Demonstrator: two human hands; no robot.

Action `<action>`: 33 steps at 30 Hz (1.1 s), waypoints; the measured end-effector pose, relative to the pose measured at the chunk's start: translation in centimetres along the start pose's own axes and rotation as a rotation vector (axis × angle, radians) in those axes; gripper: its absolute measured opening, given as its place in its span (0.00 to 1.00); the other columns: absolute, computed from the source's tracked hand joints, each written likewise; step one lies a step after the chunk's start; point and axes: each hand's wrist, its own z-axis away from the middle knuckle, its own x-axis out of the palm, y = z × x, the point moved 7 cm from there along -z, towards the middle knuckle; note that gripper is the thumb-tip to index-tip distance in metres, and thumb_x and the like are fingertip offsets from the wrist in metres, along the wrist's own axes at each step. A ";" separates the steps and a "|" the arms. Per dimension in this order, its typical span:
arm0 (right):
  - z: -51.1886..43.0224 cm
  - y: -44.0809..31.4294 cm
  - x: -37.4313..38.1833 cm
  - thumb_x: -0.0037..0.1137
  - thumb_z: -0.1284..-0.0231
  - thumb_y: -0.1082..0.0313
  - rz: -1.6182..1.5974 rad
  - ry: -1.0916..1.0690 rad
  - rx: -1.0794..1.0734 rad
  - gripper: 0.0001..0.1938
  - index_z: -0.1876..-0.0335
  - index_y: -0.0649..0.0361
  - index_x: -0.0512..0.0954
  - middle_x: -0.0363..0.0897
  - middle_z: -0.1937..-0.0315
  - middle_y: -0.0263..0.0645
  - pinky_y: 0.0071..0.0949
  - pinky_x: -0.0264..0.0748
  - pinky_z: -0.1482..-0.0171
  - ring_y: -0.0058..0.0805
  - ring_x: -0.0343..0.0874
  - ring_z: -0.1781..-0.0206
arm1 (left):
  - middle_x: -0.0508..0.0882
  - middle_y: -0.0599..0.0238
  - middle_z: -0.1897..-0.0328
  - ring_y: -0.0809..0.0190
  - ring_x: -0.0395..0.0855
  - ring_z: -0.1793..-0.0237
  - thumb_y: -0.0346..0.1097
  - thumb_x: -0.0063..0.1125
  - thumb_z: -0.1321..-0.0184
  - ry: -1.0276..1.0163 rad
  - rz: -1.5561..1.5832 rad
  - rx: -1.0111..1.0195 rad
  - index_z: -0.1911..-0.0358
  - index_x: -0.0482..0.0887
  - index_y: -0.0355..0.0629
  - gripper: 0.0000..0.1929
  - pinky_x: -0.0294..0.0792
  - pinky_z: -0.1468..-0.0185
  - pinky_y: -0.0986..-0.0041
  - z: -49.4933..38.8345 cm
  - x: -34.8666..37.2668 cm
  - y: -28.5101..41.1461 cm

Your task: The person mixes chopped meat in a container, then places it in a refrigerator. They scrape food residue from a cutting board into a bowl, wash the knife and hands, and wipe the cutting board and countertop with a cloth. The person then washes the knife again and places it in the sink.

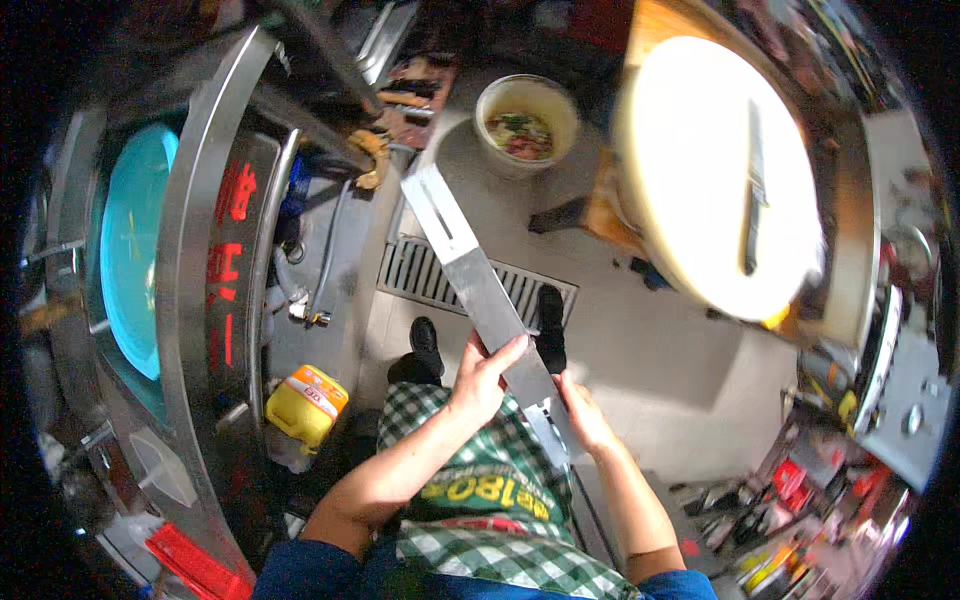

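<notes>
A long flat metal bar or panel (491, 300), with a slot near its far end and cut-outs near its close end, lies slantwise in front of my checked apron (480, 487). My left hand (484, 379) grips its left edge around the middle, thumb on top. Lower down, my right hand (585, 416) holds the right edge close to the cut-outs. To the right, a knife with a black handle (752, 232) rests on a round white cutting board (675, 180).
A bucket of food scraps (566, 124) stands on the floor beyond the floor drain grate (420, 274). At left are a steel sink edge (196, 225), a turquoise basin (135, 247) and a yellow plastic jug (300, 420). Clutter (795, 510) lies at lower right.
</notes>
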 end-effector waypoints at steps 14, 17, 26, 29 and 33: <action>21.6 -2.6 -13.6 0.30 0.28 0.49 -0.351 0.268 -0.383 0.24 0.55 0.63 0.73 0.78 0.65 0.35 0.21 0.73 0.58 0.19 0.75 0.63 | 0.74 0.65 0.56 0.67 0.74 0.57 0.25 0.64 0.48 -0.409 -0.269 -0.062 0.49 0.66 0.39 0.24 0.71 0.51 0.74 13.0 24.6 -7.5; 25.2 -0.1 -19.1 0.28 0.28 0.49 -0.340 0.368 -0.471 0.24 0.55 0.63 0.73 0.77 0.64 0.34 0.21 0.72 0.57 0.18 0.73 0.63 | 0.75 0.66 0.58 0.69 0.75 0.59 0.25 0.63 0.48 -0.488 -0.282 -0.062 0.51 0.67 0.39 0.22 0.71 0.53 0.76 14.4 29.7 -13.0; 35.9 7.9 -31.7 0.28 0.38 0.32 -0.568 0.561 -0.387 0.38 0.53 0.69 0.68 0.78 0.73 0.49 0.32 0.81 0.71 0.37 0.81 0.75 | 0.73 0.60 0.54 0.66 0.73 0.56 0.38 0.66 0.48 -0.806 -1.032 0.309 0.50 0.68 0.37 0.26 0.69 0.53 0.75 13.2 39.9 -20.4; 37.6 10.7 -36.0 0.27 0.31 0.42 -0.564 0.666 -0.331 0.30 0.58 0.70 0.69 0.77 0.75 0.49 0.31 0.80 0.73 0.36 0.80 0.76 | 0.69 0.51 0.52 0.54 0.69 0.51 0.36 0.65 0.54 -0.444 -1.443 0.845 0.54 0.72 0.37 0.23 0.64 0.45 0.65 4.8 40.8 -11.9; 37.8 13.9 -42.3 0.28 0.32 0.41 -0.514 0.706 -0.213 0.31 0.60 0.69 0.68 0.77 0.77 0.49 0.33 0.80 0.73 0.37 0.80 0.78 | 0.69 0.45 0.51 0.43 0.65 0.45 0.41 0.61 0.53 0.157 -2.037 0.783 0.54 0.72 0.36 0.24 0.63 0.44 0.54 -4.4 37.2 -4.9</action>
